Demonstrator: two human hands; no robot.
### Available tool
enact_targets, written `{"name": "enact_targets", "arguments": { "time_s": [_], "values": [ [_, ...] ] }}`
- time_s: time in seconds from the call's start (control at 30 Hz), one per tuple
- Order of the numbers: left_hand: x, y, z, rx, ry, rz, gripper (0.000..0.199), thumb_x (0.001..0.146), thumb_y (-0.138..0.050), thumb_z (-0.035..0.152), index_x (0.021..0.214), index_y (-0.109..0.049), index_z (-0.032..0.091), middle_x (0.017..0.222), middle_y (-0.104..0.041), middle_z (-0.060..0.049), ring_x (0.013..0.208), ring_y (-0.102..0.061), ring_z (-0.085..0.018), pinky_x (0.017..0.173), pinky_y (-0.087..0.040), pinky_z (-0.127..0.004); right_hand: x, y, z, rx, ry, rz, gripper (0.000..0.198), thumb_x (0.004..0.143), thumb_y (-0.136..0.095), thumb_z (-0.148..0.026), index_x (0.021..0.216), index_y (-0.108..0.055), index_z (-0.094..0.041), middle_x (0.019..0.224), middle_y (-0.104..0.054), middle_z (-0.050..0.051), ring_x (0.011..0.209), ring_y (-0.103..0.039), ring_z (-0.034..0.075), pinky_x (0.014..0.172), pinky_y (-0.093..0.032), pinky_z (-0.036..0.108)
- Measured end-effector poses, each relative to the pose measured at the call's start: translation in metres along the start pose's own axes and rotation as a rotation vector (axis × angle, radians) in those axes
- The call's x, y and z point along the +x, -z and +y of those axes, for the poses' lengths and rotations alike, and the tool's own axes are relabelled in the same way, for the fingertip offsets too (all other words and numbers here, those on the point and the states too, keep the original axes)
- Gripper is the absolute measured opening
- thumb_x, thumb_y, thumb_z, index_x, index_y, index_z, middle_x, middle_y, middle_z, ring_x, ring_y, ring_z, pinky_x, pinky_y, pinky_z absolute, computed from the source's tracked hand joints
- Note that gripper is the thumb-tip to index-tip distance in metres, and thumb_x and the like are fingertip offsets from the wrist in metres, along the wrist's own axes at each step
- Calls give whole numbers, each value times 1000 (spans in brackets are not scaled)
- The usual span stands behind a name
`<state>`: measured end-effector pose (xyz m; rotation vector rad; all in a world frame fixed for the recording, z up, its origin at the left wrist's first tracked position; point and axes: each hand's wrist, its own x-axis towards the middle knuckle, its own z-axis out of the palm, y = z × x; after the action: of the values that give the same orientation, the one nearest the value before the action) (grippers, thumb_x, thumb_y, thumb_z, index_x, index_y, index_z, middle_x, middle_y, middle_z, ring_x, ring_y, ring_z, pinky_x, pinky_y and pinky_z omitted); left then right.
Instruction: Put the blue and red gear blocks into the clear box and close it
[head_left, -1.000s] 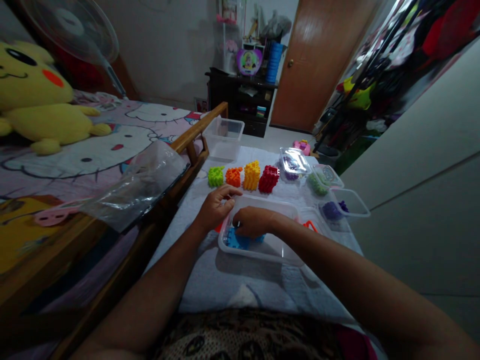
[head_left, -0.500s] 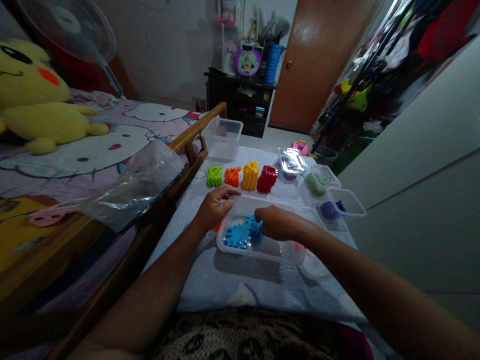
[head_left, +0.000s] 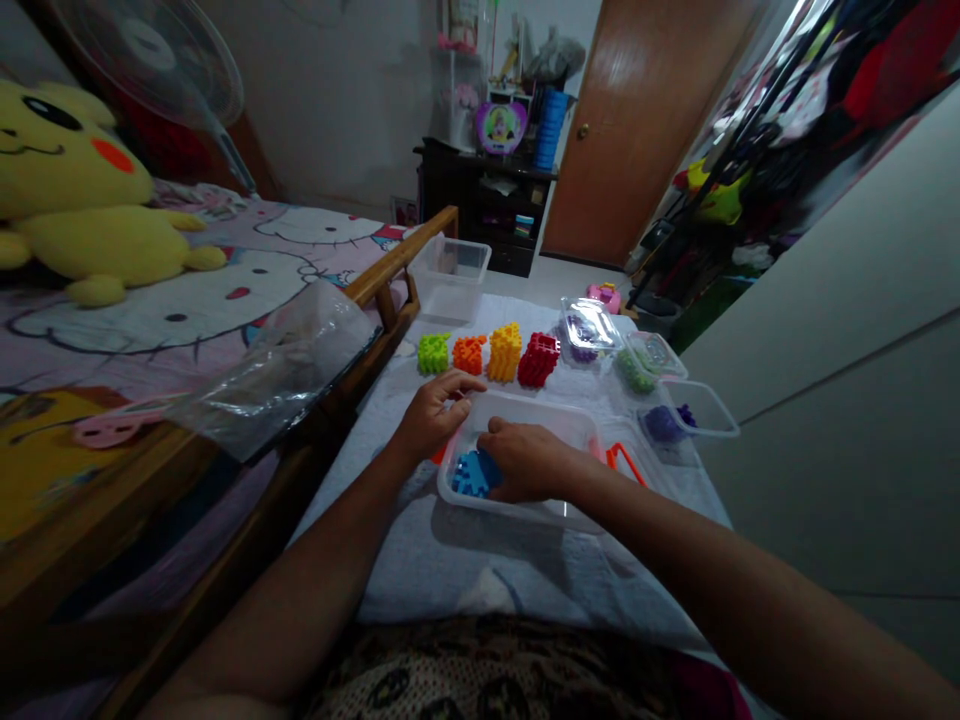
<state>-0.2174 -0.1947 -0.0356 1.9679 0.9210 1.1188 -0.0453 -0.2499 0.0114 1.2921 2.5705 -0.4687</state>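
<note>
A clear plastic tub (head_left: 517, 510) with orange handles sits on the cloth-covered surface in front of me. Inside, at its left end, lie blue interlocking blocks (head_left: 474, 474). My left hand (head_left: 435, 418) is curled at the tub's back left corner, thumb and fingers on the rim. Reaching down into the tub, my right hand (head_left: 525, 460) has its fingers closed over the blue blocks and covers part of them. Behind the tub stand stacked blocks in groups: green (head_left: 433, 353), orange (head_left: 469, 354), yellow (head_left: 505, 352) and red (head_left: 538, 360).
To the right are small clear containers with purple pieces (head_left: 664, 424) and green pieces (head_left: 634, 372), plus a lidded one (head_left: 589, 328). A larger clear bin (head_left: 454, 280) stands at the back left. A wooden bed rail (head_left: 367, 285) and plastic bag (head_left: 277, 370) border the left.
My right hand has moved left and lower into the tub, now covering more of the blue blocks. An orange handle shows at the tub's right. My left hand stays at the rim.
</note>
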Motion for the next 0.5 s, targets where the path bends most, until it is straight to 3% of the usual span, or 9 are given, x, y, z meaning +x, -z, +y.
{"name": "enact_targets", "arguments": {
  "time_s": [0.17, 0.5],
  "values": [
    [0, 0, 0, -2, 0, 2, 24, 80, -52, 22, 97, -68, 18, 99, -67, -5, 94, -61, -21, 83, -48, -34, -10, 8, 5, 13, -34, 33, 46, 73, -69, -42, 109, -66, -12, 108, -65, 15, 81, -64, 22, 64, -43, 30],
    [0, 0, 2, -18, 3, 5, 25, 79, -53, 22, 97, -70, 17, 99, -67, -6, 94, -62, -21, 82, -50, -34, -20, 10, 10, -97, -271, 33, 35, 75, -65, -35, 102, -71, -12, 99, -71, 19, 83, -69, 30, 65, -48, 34]
  ]
}}
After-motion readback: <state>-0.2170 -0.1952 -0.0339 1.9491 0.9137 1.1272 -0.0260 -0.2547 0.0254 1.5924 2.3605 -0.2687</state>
